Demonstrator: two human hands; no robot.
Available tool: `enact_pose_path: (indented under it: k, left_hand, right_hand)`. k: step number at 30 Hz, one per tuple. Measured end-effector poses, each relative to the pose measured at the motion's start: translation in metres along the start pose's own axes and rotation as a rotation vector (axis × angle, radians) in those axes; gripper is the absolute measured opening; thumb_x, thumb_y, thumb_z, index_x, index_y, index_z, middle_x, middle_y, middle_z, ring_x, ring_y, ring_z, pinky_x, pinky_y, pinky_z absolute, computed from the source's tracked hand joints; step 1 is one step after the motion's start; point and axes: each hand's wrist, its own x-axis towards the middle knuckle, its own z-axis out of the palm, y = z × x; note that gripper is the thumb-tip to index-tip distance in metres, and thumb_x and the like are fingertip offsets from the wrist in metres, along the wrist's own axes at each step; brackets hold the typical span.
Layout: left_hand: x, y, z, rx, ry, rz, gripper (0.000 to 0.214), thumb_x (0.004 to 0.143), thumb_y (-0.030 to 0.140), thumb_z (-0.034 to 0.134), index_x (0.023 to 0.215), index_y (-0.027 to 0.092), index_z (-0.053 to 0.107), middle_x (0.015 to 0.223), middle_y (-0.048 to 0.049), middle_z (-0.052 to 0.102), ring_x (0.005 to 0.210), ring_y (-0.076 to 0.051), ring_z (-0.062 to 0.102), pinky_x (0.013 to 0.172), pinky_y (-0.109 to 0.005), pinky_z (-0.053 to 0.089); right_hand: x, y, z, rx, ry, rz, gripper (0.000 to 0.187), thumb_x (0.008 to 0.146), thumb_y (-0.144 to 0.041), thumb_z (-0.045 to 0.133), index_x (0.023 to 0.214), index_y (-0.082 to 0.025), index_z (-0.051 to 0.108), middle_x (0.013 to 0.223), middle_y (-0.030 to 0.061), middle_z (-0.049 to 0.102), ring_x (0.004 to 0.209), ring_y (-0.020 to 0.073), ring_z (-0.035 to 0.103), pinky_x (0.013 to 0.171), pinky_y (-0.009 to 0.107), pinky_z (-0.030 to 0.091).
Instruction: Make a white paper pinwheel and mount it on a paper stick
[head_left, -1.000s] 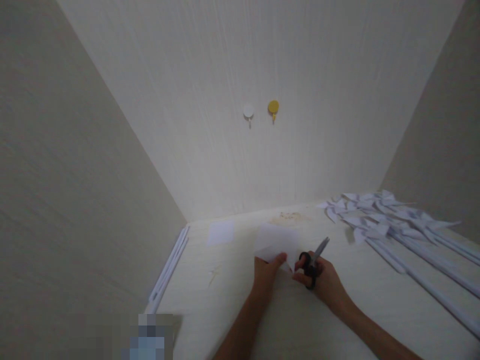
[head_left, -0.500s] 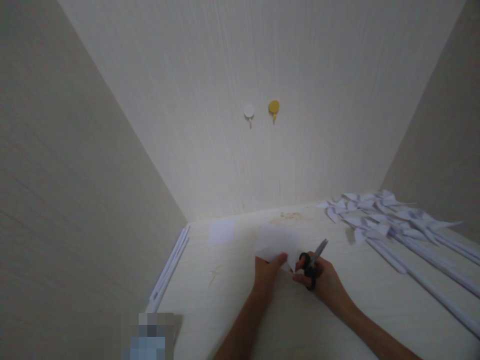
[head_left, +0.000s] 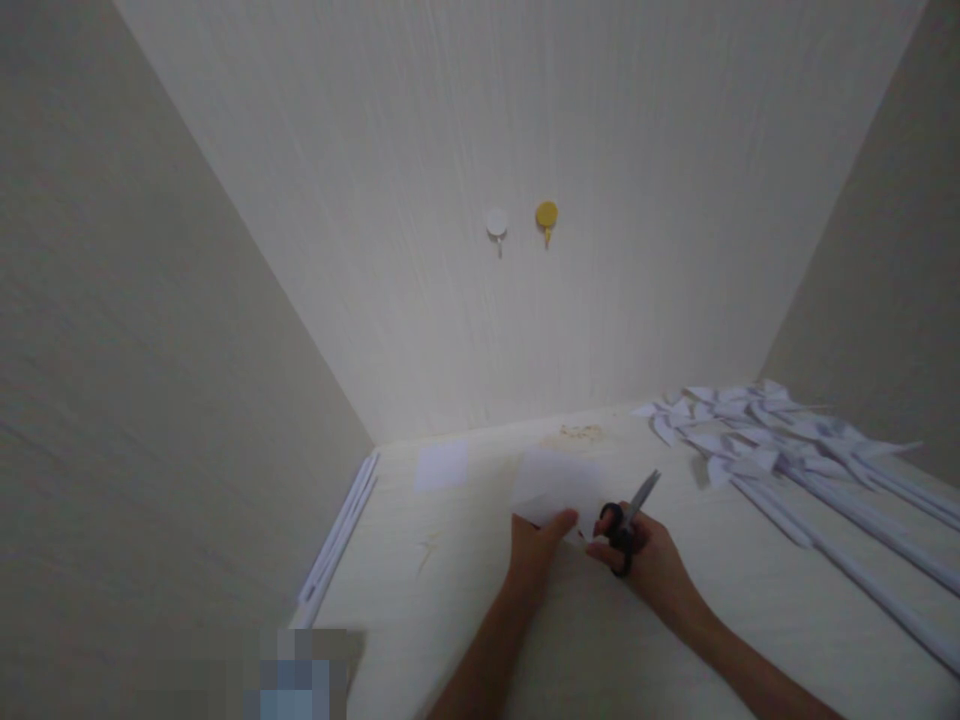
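My left hand (head_left: 536,545) pinches the near edge of a white sheet of paper (head_left: 556,482) that lies in the middle of the light wooden table (head_left: 465,590). Just to its right, my right hand (head_left: 651,566) has its fingers through the black handles of a pair of scissors (head_left: 628,518). The scissor blades point up and to the right, away from the sheet. Both hands rest close together near the sheet's lower right corner.
A heap of white paper pinwheels on long white sticks (head_left: 780,445) fills the right side. A small white paper square (head_left: 441,465) lies at the back left. White sticks (head_left: 337,535) line the left wall. Two round hooks, white (head_left: 496,224) and yellow (head_left: 547,215), hang on the back wall.
The hands have hardly moved. The scissor blades have tilted very slightly. The sheet stays under the left hand's pinch.
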Motion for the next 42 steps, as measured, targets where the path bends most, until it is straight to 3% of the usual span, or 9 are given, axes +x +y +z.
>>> enact_pose_path:
  k: [7,22,35,42]
  left_hand:
    - [-0.0029,0.0036,0.0017,-0.019,-0.014,-0.008,0.034,0.053,0.019,0.064,0.086,0.01,0.061,0.08,-0.0091,0.065,0.074,-0.021,0.059,0.068,-0.033,0.045]
    - [-0.0026,0.0004,0.0022,-0.012,-0.036,0.006,0.019,0.055,0.017,0.063,0.073,0.012,0.063,0.081,-0.0074,0.065,0.074,-0.019,0.059,0.068,-0.028,0.045]
    - [0.0007,-0.0046,0.0004,0.065,-0.119,0.02,0.029,0.053,0.021,0.064,0.081,0.014,0.061,0.084,-0.0069,0.065,0.078,-0.02,0.058,0.069,-0.029,0.045]
    - [-0.0008,-0.0032,0.0018,0.068,-0.099,0.027,0.022,0.054,0.017,0.062,0.075,0.014,0.061,0.075,-0.004,0.065,0.071,-0.018,0.058,0.064,-0.027,0.045]
  right_hand:
    - [0.0006,-0.0017,0.0,-0.043,0.006,0.011,0.022,0.051,-0.023,0.066,0.059,-0.017,0.046,0.051,-0.0044,0.049,0.046,0.009,0.042,0.042,0.02,0.033]
    - [-0.0002,-0.0031,0.0005,-0.125,0.048,-0.019,0.021,0.054,-0.028,0.061,0.057,-0.018,0.043,0.046,-0.0052,0.041,0.044,0.0087,0.037,0.039,0.02,0.031]
    - [0.0001,-0.0001,0.001,-0.089,0.074,-0.032,0.023,0.055,-0.029,0.062,0.054,-0.018,0.042,0.044,-0.007,0.037,0.042,0.0071,0.035,0.038,0.019,0.028]
    - [0.0026,-0.0013,0.0002,-0.097,0.039,0.016,0.029,0.054,-0.039,0.062,0.055,-0.018,0.042,0.045,-0.0052,0.043,0.043,0.0085,0.039,0.04,0.02,0.03]
